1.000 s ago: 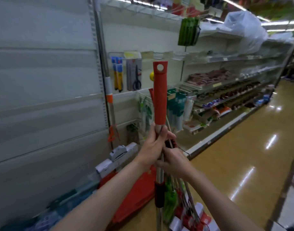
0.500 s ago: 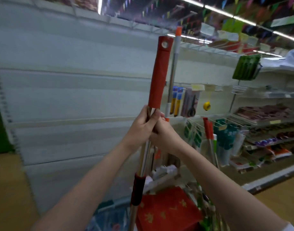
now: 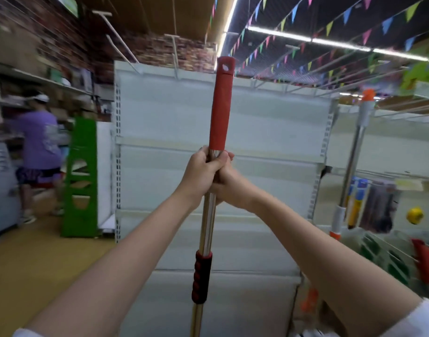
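Shop aisle, white shelving unit (image 3: 257,132) behind: left hand (image 3: 199,170) and right hand (image 3: 229,184) together grip the upright mop pole (image 3: 210,215) below its red grip (image 3: 220,105).

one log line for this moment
left hand grips pole | right hand grips pole | pole near upright | white shelving behind

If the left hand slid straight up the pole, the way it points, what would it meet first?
The red sleeve on the pole. Its lower edge sits right above the left hand; whether they already touch is unclear.
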Tool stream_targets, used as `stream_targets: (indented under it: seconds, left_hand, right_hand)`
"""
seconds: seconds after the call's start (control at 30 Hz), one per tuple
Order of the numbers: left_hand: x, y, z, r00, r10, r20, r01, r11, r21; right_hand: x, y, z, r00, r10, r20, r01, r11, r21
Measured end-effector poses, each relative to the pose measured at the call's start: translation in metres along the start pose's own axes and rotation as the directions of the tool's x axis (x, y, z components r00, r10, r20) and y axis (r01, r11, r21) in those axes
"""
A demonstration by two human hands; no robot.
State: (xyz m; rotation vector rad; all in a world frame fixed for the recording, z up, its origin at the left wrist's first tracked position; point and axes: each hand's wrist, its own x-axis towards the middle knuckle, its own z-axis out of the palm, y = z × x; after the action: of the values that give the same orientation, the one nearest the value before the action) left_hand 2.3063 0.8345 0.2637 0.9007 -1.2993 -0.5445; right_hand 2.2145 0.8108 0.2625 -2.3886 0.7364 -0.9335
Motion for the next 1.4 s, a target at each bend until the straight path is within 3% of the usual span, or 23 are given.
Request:
stream_targets:
  seconds: [0.2, 0.4, 0.63, 0.93, 1.4]
  left_hand:
    - [0.050, 0.000, -0.035, 0.988, 0.080, -0.133, -0.068, 0.994, 0.090]
    - [0.090, 0.002, -0.075, 0.933, 0.153, -0.326, -0.118, 0.985, 0.123]
    - [0.124, 0.006, -0.136, 0.878, 0.186, -0.441, -0.122, 0.978, 0.170]
    - [0.167, 0.003, -0.203, 0.856, 0.219, -0.469, -0.133, 0.969, 0.209]
    - [0.210, -0.006, -0.257, 0.927, 0.166, -0.335, -0.112, 0.978, 0.174]
  right_hand:
    - [0.067, -0.002, 0.016, 0.997, -0.066, 0.051, 0.065, 0.998, 0.016]
    - [0.136, -0.006, 0.041, 0.982, -0.164, 0.092, 0.161, 0.986, 0.038]
    - [0.198, -0.034, 0.078, 0.961, -0.242, 0.136, 0.227, 0.967, 0.116]
    - [0.267, -0.060, 0.116, 0.975, -0.182, 0.125, 0.176, 0.983, 0.055]
    - [0.319, -0.070, 0.144, 0.979, -0.167, 0.115, 0.149, 0.978, 0.149]
